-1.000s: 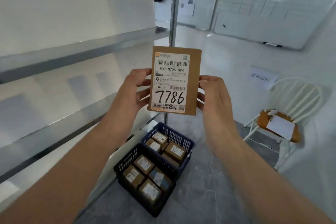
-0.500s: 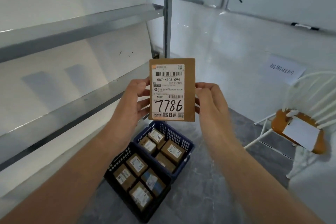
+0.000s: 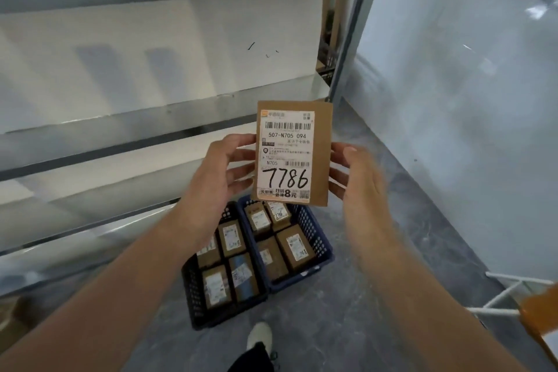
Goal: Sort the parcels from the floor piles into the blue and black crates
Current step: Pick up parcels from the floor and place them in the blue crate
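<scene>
A flat brown cardboard parcel (image 3: 321, 154) with a white label reading "7786" stands upright in front of me. My left hand (image 3: 220, 169) holds its left edge with curled fingers, and my right hand (image 3: 356, 175) holds its right edge. Below on the grey floor, a black crate (image 3: 193, 290) on the left and a blue crate (image 3: 317, 238) on the right sit side by side, touching. Each holds several small brown labelled boxes.
Metal shelving (image 3: 151, 136) runs along the left, its upright post (image 3: 347, 39) behind the parcel. A white wall (image 3: 453, 130) stands on the right. A white chair leg (image 3: 501, 296) with an orange seat shows at lower right. My shoe (image 3: 259, 335) is near the black crate.
The view has tilted down and closer to the crates. Both hands still hold the parcel, now lower and nearer above the blue crate. The chair has slid to the frame's right edge.
</scene>
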Demonstrator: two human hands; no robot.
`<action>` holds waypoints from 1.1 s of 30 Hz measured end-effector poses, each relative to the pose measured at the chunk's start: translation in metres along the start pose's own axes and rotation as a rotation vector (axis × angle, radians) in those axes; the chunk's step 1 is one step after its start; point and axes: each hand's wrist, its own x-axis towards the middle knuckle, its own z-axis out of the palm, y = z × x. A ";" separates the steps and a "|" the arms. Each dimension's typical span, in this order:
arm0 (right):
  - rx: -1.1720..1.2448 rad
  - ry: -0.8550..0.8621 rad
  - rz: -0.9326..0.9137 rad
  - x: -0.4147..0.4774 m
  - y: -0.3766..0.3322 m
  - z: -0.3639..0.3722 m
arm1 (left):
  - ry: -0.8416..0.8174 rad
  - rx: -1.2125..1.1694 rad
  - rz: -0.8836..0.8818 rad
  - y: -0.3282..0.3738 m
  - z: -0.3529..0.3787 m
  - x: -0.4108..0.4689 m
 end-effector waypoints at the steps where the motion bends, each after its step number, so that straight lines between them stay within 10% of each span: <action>1: 0.006 -0.015 0.007 0.010 0.003 0.001 | 0.005 0.002 0.000 -0.001 0.000 0.007; 18: 0.006 -0.208 0.180 0.223 0.043 -0.024 | 0.177 0.041 -0.133 -0.027 0.090 0.173; 33: -0.080 -0.458 0.476 0.386 0.231 -0.040 | 0.556 0.017 -0.325 -0.183 0.149 0.302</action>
